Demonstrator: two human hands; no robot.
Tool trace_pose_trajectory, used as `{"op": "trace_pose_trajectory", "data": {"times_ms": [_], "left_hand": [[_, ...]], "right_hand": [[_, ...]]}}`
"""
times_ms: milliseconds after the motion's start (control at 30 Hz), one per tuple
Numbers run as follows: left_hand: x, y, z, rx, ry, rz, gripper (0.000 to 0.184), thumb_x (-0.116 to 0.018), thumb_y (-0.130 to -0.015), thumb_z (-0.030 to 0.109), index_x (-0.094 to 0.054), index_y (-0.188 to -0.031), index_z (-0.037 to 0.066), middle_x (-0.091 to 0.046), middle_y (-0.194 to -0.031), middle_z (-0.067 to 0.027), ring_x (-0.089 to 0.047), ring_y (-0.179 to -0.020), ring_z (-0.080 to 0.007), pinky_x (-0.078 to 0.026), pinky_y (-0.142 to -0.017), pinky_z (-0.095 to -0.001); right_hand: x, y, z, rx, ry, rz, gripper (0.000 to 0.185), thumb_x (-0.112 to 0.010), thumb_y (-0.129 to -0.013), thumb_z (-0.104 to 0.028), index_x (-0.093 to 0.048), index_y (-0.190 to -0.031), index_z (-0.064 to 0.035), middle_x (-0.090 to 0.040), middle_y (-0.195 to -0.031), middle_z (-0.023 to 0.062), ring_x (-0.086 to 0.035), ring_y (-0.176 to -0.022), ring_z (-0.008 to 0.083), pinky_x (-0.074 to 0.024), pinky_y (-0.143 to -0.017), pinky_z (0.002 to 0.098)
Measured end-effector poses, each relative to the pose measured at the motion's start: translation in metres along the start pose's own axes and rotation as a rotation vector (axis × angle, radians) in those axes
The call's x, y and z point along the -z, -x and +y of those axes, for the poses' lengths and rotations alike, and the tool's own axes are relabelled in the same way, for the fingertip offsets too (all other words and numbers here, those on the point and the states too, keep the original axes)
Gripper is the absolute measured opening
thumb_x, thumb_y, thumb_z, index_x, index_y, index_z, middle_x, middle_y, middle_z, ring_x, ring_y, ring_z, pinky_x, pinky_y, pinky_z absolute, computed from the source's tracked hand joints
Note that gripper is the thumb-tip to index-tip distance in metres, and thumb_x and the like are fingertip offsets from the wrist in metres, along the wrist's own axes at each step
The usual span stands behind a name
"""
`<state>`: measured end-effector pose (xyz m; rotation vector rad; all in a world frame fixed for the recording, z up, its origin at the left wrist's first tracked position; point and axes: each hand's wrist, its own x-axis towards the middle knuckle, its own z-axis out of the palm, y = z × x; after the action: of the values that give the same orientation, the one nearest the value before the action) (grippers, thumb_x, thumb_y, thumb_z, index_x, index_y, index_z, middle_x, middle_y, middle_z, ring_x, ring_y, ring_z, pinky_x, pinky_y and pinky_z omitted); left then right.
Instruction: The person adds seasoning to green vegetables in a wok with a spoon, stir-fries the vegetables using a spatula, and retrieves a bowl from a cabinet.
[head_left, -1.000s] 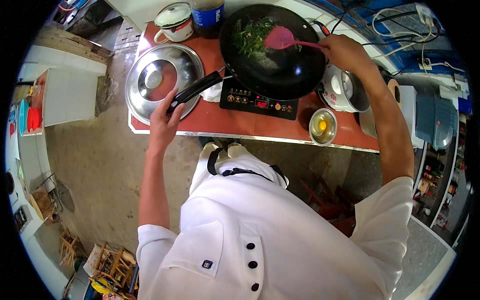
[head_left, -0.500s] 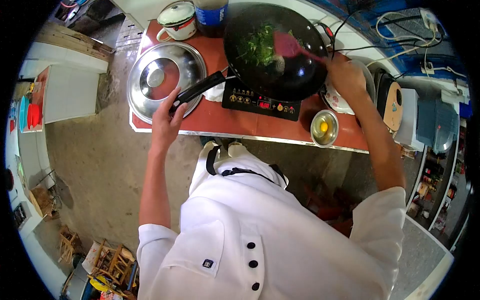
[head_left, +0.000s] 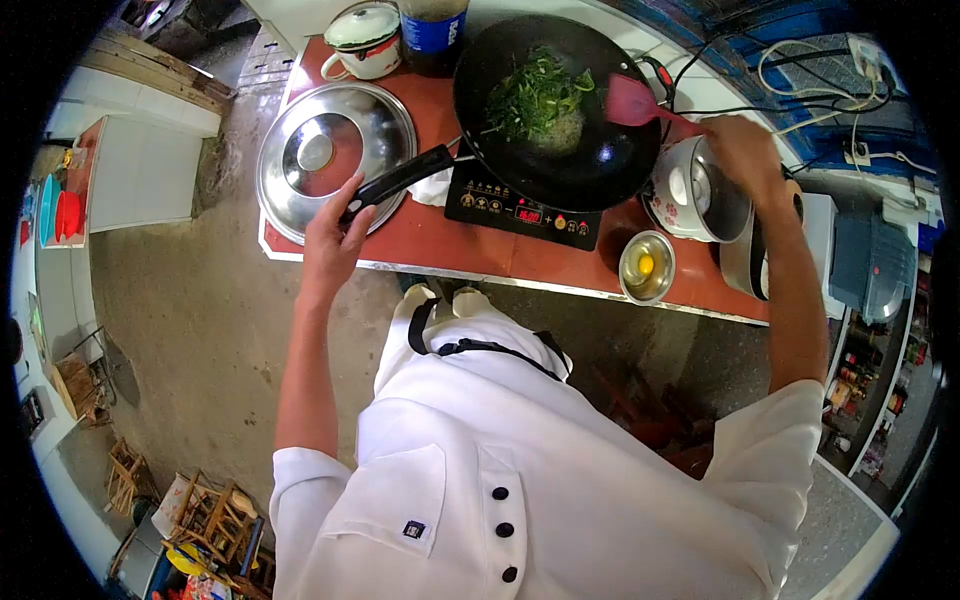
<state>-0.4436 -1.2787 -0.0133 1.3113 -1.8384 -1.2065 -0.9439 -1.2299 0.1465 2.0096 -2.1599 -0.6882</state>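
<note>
My left hand [head_left: 337,235] is wrapped round the black handle of the wok [head_left: 620,165], which sits over the induction cooker [head_left: 520,212]. Chopped leafy greens [head_left: 540,95] lie in a heap in the wok's left and middle part. My right hand [head_left: 745,150] grips a red spatula [head_left: 630,103], its blade over the right side of the wok, apart from the greens. Below that hand stands a white flowered pot [head_left: 675,215]. Closer to the table's front edge is a small metal bowl [head_left: 647,288] with a raw egg yolk [head_left: 646,265] in it.
A large steel lid [head_left: 285,205] lies on the red table [head_left: 470,255] beneath the wok handle. Behind it stand an enamel mug [head_left: 365,60] and a large bottle with a blue label [head_left: 432,35]. Cables [head_left: 800,88] run along the right wall.
The spatula has moved right, off the greens, as my right hand drew back to the right. My left hand keeps its hold on the wok handle.
</note>
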Motion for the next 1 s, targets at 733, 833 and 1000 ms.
{"op": "trace_pose_trajectory", "data": {"times_ms": [733, 833, 1000], "left_hand": [[-0.001, -0.002, 0.002, -0.077, -0.067, 0.036, 0.044, -0.065, -0.087, 0.015, -0.053, -0.129, 0.007, -0.058, -0.091, -0.0052, -0.048, -0.072, -0.0111, -0.043, -0.068, -0.0246], [-0.002, -0.003, 0.001, -0.105, -0.110, 0.051, 0.044, -0.065, -0.088, 0.014, -0.053, -0.130, 0.006, -0.058, -0.091, -0.0052, -0.048, -0.072, -0.0114, -0.044, -0.068, -0.0242], [-0.002, -0.001, -0.003, -0.012, -0.002, 0.013, 0.044, -0.064, -0.088, 0.012, -0.052, -0.130, 0.006, -0.059, -0.094, -0.0031, -0.050, -0.076, -0.0101, -0.044, -0.071, -0.0230]], "right_hand": [[-0.002, -0.069, -0.078, 0.261, 0.200, 0.214, 0.036, -0.055, -0.083, -0.008, -0.060, -0.117, -0.0177, -0.064, -0.103, 0.0128, -0.067, -0.089, 0.0281, -0.0554, -0.072, 0.0394], [0.015, -0.039, -0.059, 0.342, 0.195, 0.220, 0.037, -0.056, -0.081, -0.007, -0.059, -0.117, -0.0157, -0.064, -0.099, 0.0123, -0.067, -0.085, 0.0288, -0.0553, -0.070, 0.0386], [0.034, -0.009, -0.057, 0.239, 0.093, 0.282, 0.036, -0.056, -0.078, -0.008, -0.061, -0.114, -0.0127, -0.065, -0.091, 0.0121, -0.067, -0.080, 0.0286, -0.0545, -0.065, 0.0388]]}}
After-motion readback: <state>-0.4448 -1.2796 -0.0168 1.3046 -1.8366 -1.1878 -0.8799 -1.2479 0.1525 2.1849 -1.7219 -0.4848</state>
